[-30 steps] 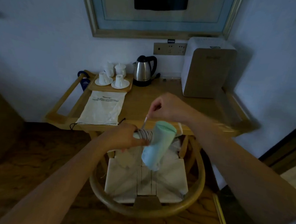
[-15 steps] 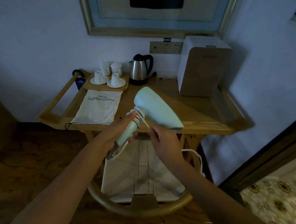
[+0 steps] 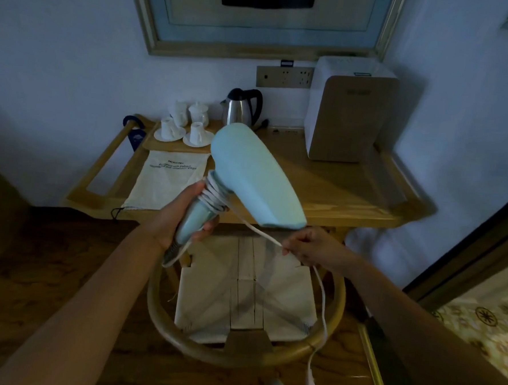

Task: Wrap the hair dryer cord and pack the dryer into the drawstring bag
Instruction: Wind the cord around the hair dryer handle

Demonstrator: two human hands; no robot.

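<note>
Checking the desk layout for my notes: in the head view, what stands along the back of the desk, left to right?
Door hanger → tray of cups → kettle → white box.

Left hand gripping, right hand pinching.

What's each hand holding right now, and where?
Left hand grips the hair dryer by its handle; right hand pinches the cord mid-length.

hotel room – kettle (tea cups), door hanger
</note>
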